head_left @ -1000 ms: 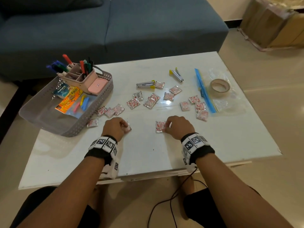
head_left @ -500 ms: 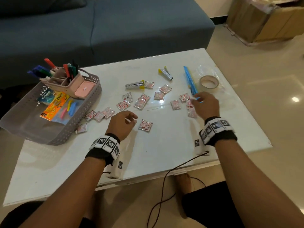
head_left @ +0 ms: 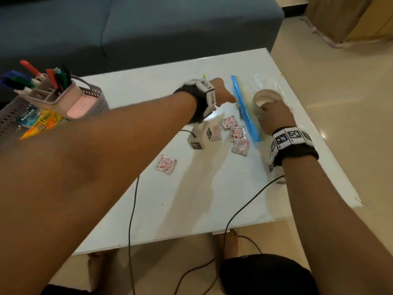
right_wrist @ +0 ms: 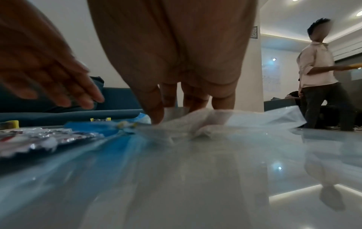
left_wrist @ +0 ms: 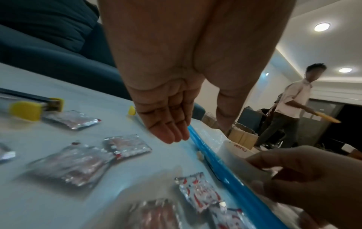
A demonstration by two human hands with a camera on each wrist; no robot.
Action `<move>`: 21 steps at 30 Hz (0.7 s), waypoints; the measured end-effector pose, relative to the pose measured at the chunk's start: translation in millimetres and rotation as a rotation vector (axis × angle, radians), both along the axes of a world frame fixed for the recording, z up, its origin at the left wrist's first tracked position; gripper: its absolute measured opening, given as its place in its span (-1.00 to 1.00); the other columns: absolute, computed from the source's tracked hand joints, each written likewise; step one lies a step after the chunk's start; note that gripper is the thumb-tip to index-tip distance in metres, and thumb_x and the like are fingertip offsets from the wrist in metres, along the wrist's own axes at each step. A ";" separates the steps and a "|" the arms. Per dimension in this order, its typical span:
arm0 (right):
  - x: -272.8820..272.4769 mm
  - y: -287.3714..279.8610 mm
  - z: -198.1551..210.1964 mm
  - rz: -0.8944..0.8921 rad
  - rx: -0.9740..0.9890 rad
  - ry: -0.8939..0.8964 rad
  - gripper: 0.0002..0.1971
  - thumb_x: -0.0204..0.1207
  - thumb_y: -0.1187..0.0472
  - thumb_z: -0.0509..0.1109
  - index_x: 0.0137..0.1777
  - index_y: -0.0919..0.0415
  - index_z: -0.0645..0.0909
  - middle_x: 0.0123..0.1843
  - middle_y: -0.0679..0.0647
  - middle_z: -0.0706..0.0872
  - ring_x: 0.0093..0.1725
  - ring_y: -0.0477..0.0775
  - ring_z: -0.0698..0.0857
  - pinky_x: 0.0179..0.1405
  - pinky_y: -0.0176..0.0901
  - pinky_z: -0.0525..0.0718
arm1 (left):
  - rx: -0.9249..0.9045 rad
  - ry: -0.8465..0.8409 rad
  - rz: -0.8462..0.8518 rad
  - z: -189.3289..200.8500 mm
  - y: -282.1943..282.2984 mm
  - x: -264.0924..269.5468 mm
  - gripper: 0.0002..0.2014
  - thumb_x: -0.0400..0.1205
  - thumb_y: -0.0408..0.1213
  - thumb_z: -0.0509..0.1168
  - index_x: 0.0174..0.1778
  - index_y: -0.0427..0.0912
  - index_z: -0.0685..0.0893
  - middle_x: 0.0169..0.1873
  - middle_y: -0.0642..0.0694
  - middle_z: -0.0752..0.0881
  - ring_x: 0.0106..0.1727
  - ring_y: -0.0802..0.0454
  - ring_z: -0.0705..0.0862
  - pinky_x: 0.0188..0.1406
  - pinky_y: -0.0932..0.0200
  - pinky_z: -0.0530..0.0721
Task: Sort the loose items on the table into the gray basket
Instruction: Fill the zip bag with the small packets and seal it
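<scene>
1. Since the right hand curls its fingers over the tape roll lying on the clear bag, lifting the roll may drag the thin film along.
2. Sachets lie just left of the bag's blue strip; a dragged bag could scatter them.
3. Blue strip: long axis runs near to far.
4. Left hand: fingers straight, empty, above the strip.
5. Gray basket: far left.

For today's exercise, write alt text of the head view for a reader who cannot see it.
Two bare arms reach across a white table: the right hand holds a tape roll on a clear bag, and the open left hand stretches toward the bag's blue strip. Red-and-white sachets lie between the hands; a gray basket sits at left.
</scene>
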State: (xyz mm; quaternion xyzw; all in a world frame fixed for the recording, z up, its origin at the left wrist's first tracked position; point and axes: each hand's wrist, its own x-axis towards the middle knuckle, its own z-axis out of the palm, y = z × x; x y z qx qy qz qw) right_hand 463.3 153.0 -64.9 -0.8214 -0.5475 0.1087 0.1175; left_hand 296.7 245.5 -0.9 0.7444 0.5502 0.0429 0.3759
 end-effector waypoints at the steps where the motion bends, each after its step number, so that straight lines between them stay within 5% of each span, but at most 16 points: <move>1: 1.4 0.0 -0.6 -0.006 0.007 -0.012 -0.83 0.58 0.37 0.24 -0.18 0.30 0.65 0.02 0.34 0.70 -0.08 0.33 0.66 -0.17 -0.08 0.47 | -0.027 -0.019 0.031 -1.7 6.2 7.8 -0.61 0.57 -0.05 0.47 0.15 -0.25 0.63 0.03 -0.17 0.76 -0.06 -0.04 0.75 -0.12 0.07 0.79; 4: 5.0 -1.3 -0.7 -0.040 0.046 0.005 -0.75 0.59 0.34 0.28 -0.34 0.22 0.59 0.04 0.34 0.65 -0.16 0.31 0.63 -0.20 -0.08 0.45 | -0.127 -0.101 0.152 -9.9 16.4 27.0 -0.64 0.58 -0.08 0.46 0.16 -0.21 0.57 -0.01 -0.14 0.74 -0.10 -0.02 0.75 -0.02 0.05 0.79; 7: 7.3 -5.4 1.2 -0.042 0.037 -0.001 -0.79 0.63 0.38 0.25 0.10 0.30 0.71 0.31 0.32 0.52 0.06 0.40 0.67 0.06 0.04 0.57 | -0.225 -0.145 0.244 -16.3 18.6 42.4 -0.56 0.61 0.00 0.42 0.26 -0.21 0.54 -0.07 -0.10 0.70 -0.15 -0.01 0.67 0.07 0.04 0.75; 11: 10.1 -8.8 7.6 -0.070 0.097 0.026 -0.77 0.64 0.33 0.29 0.21 0.25 0.71 0.36 0.28 0.47 0.11 0.41 0.66 0.07 0.02 0.55 | -0.188 -0.077 0.241 -20.4 20.0 52.0 -0.53 0.61 0.02 0.40 0.32 -0.20 0.62 0.27 -0.15 0.72 0.29 -0.12 0.71 0.36 -0.03 0.65; 14: 14.8 -13.9 16.8 -0.144 0.232 0.078 -0.76 0.66 0.28 0.29 0.25 0.25 0.70 0.36 0.28 0.48 0.14 0.39 0.66 0.14 0.07 0.58 | -0.188 -0.141 0.294 -21.0 19.8 52.3 -0.64 0.61 -0.11 0.40 0.24 -0.24 0.66 0.15 -0.18 0.76 0.13 -0.14 0.79 0.18 -0.04 0.77; 18: 33.5 -23.3 19.0 -0.296 0.529 0.109 -0.76 0.67 0.31 0.26 0.25 0.32 0.68 0.30 0.31 0.56 0.18 0.31 0.64 0.18 -0.11 0.53 | -0.283 -0.435 0.427 -15.8 16.9 38.1 -0.92 0.64 -0.44 0.36 0.01 -0.23 0.65 0.04 -0.25 0.73 -0.15 -0.15 0.82 -0.37 0.04 0.80; 21: 36.2 -31.3 10.2 -0.450 0.676 0.208 -0.76 0.65 0.30 0.30 0.24 0.31 0.68 0.28 0.27 0.62 0.24 0.26 0.63 0.19 -0.23 0.46 | -0.303 -0.573 0.452 -7.3 15.1 14.4 -0.85 0.64 -0.49 0.36 0.05 -0.19 0.62 0.04 -0.25 0.73 -0.10 -0.17 0.79 -0.28 -0.05 0.83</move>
